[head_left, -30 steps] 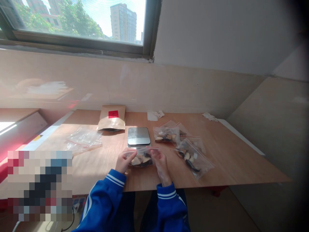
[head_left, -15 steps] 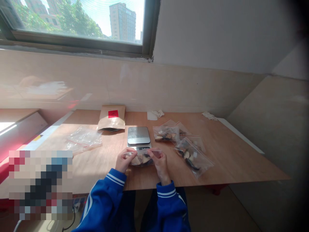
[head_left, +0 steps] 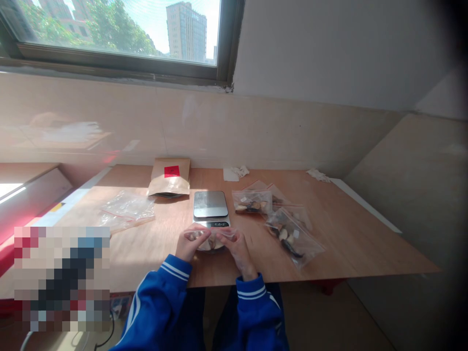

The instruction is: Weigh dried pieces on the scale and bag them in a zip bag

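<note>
My fingers [head_left: 202, 239] pinch the red-edged mouth of a clear bag [head_left: 205, 245], my left hand [head_left: 185, 245] at one end and my right hand [head_left: 238, 246] at the other, thumbs close together. The bag, with pale and dark slices [head_left: 216, 243] inside, is just on the near side of the scale [head_left: 209, 204]. Right of the scale, filled bags [head_left: 292, 236] overlap on the desk [head_left: 351, 243]. Left of it lie flat bags [head_left: 127, 209]; beyond it, to the left, is a brown pouch [head_left: 170, 184] with a red label [head_left: 171, 171]. White paper [head_left: 231, 174] lies behind the scale.
</note>
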The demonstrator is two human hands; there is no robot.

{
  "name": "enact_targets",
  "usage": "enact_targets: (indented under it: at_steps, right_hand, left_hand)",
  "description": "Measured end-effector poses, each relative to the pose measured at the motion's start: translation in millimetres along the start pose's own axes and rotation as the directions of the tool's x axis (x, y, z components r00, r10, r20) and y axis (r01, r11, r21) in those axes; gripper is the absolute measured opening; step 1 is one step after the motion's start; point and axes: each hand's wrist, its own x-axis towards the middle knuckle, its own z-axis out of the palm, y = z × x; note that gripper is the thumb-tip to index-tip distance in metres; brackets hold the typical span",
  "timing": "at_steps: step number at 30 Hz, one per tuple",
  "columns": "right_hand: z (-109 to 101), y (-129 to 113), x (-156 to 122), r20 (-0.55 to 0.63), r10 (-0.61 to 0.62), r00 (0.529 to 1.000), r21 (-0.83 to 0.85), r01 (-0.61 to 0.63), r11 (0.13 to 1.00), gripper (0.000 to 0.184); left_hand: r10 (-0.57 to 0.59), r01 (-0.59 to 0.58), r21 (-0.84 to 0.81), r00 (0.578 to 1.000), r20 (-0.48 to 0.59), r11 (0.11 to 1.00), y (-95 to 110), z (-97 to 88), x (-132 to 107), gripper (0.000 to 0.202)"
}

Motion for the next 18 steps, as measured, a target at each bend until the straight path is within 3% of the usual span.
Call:
enact_targets:
  at_steps: [11,18]
  right_hand:
    - [1.8,3.5,1.2,-0.124,-0.047,0.991,-0.071,0.039,0.997,0.019]
    - [10.1,7.3,3.2,-0.188,-0.053,0.981,-0.092,0.036,0.995,0.020]
  left_hand:
    - [0.001,-0.001,-0.004,1.000,-0.006,1.000,-3.0,-1.2,-1.4,0.024]
    - [0.041,-0.039,0.025,0.997,-0.063,0.999,-4.0,-1.5,0.4,0.024]
